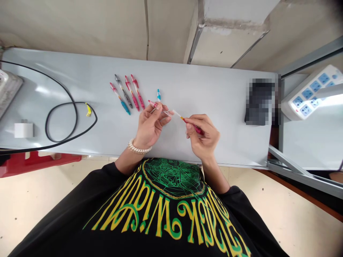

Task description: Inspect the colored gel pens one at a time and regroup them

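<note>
Pinched in my left hand [150,123] is a clear pen barrel [166,113] with a pink clip end [152,104]. My right hand [203,134] grips the dark red lower part of a pen [197,129], from which a pale refill [177,114] sticks out toward the barrel. A small gap seems to lie between the refill's tip and the barrel's end. Just beyond my left hand lies a short blue pen part [159,94], its near end hidden. To the left are a pink-and-blue pen [119,98], a grey pen [123,91] and two red pens [132,93].
On the left of the grey table [214,96] lie a looped black cable [75,107] with a yellow tag and a white charger plug [24,130]. A blurred dark object [259,103] sits at the right end, near a white power strip [312,93].
</note>
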Action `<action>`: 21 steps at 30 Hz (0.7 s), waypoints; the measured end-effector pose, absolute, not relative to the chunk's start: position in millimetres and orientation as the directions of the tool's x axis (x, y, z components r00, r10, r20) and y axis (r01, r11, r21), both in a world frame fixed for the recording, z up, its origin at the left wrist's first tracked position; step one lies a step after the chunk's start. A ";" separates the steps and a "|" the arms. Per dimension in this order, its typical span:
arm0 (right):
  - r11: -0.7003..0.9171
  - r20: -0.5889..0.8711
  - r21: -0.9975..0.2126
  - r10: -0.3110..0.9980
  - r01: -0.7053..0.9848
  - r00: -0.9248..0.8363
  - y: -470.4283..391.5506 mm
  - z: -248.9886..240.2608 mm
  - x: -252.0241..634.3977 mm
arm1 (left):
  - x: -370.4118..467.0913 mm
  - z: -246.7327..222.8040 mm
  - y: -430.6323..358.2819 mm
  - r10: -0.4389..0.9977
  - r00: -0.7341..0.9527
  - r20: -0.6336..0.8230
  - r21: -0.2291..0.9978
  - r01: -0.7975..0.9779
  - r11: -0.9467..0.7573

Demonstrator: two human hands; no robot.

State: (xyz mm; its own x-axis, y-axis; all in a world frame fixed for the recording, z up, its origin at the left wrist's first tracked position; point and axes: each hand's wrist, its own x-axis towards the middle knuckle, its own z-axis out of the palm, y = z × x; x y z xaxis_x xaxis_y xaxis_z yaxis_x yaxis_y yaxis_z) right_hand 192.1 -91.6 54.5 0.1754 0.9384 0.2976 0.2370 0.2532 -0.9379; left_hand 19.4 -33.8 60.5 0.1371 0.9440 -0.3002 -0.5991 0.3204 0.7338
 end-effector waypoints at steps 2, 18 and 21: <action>0.264 0.306 -0.936 0.937 0.231 0.169 -94.7 57.5 194.5 | 17.7 61.6 -31.3 0.943 0.112 -0.312 0.723 -0.616 0.312; 0.416 0.507 -0.766 0.860 0.489 0.062 -89.8 60.3 192.3 | 36.3 60.1 -44.4 0.931 0.170 -0.324 0.783 -0.505 0.364; 0.382 0.518 -0.750 0.847 0.540 0.119 -87.9 57.7 190.3 | 39.1 59.1 -44.6 0.939 0.134 -0.317 0.788 -0.513 0.340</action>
